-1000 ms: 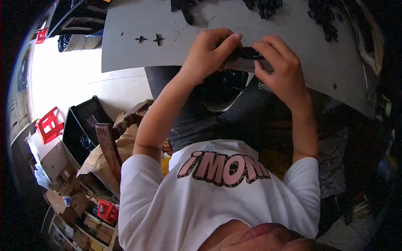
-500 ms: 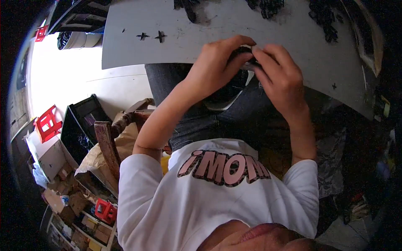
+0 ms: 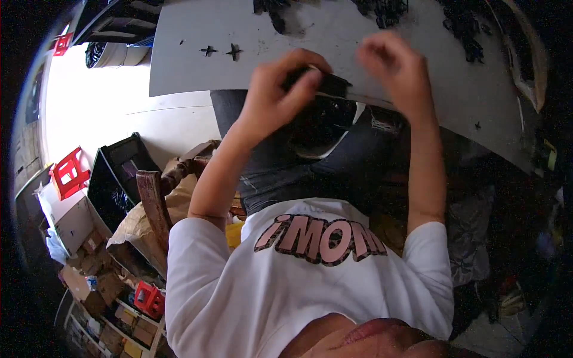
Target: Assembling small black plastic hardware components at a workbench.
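Observation:
My left hand (image 3: 277, 89) is curled over the near edge of the grey table (image 3: 191, 71), thumb and fingers closed around a dark, elongated piece (image 3: 335, 85). One end of that piece sticks out to the right; its exact kind is hidden by the hand. My right hand (image 3: 397, 68) is raised over the table to the right, apart from the piece. Its fingers are bent and smeared by motion, so whether anything is in them does not show. Below both hands, a dark container with a pale rim (image 3: 325, 152) rests at my lap.
Two small black cross-shaped pieces (image 3: 233, 52) lie on the table at left. Heaps of black parts (image 3: 385, 11) sit along its far side. A wooden chair (image 3: 152, 194), black crate (image 3: 122, 173), red stool (image 3: 70, 173) and cardboard boxes (image 3: 89, 286) stand at left.
My hands have come apart. The left has drawn left with the dark piece, and the right has let go and risen away over the table.

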`<state>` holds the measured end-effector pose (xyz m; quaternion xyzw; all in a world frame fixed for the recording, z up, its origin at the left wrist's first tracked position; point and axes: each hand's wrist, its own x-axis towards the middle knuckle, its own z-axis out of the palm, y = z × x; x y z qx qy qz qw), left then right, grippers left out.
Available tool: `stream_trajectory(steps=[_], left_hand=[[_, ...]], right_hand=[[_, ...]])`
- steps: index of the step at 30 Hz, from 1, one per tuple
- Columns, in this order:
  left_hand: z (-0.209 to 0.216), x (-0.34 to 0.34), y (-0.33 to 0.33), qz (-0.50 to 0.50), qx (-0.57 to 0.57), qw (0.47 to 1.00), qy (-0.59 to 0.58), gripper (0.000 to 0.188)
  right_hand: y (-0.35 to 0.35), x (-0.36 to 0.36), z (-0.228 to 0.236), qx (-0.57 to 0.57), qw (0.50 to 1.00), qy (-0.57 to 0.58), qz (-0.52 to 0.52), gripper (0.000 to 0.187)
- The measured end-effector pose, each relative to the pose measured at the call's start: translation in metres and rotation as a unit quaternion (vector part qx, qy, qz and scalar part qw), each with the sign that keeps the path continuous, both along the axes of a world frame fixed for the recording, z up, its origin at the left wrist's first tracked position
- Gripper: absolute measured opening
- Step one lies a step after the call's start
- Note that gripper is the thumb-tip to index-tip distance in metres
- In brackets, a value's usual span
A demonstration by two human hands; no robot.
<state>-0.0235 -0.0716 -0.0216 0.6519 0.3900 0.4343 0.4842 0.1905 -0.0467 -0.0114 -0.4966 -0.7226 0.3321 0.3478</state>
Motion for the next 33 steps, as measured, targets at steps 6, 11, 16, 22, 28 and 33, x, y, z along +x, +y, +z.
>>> stream_trajectory(steps=[6,11,16,22,28,33], left_hand=[[-0.008,-0.025,0.008,0.042,-0.091,0.994,-0.053,0.014],[-0.007,-0.034,0.037,0.11,0.019,0.992,0.053,0.014],[-0.004,-0.017,0.058,0.223,0.152,0.875,0.402,0.029],[-0.012,-0.013,0.066,0.247,0.133,0.808,0.518,0.03],[-0.011,-0.04,0.052,0.285,0.158,0.871,0.368,0.014],[0.004,-0.032,0.034,0.212,0.035,0.966,0.145,0.015]], right_hand=[[0.071,-0.033,-0.001,0.144,0.922,-0.34,-0.121,0.02],[0.064,-0.025,-0.013,0.137,0.926,-0.331,-0.122,0.008],[0.04,0.003,-0.044,0.22,0.96,-0.046,-0.164,0.017],[-0.01,0.031,-0.042,0.002,0.967,-0.051,-0.248,0.026],[0.024,0.117,-0.038,0.171,0.87,-0.284,-0.365,0.036],[0.049,0.195,-0.061,0.244,0.791,-0.397,-0.396,0.038]])
